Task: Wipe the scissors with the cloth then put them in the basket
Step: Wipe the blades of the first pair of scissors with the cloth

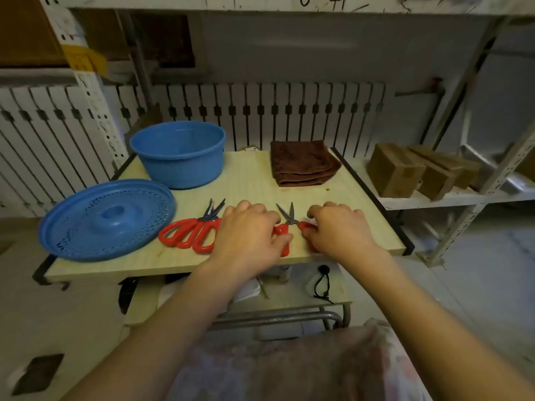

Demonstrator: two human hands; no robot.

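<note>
Red-handled scissors (288, 219) lie near the table's front edge with their short blades spread apart. My left hand (249, 231) covers the left handle and my right hand (338, 230) grips the right handle. Two more pairs of red scissors (188, 231) lie side by side just left of my left hand. A folded brown cloth (304, 163) sits at the back right of the table. The blue basket (179, 154) stands at the back left, nothing visible inside it.
A blue perforated lid (107, 219) lies at the table's left front corner. Cardboard boxes (405, 172) sit on a low shelf to the right. A white slatted radiator runs behind the wooden table (252, 180). A lower shelf holds a black cord (322, 282).
</note>
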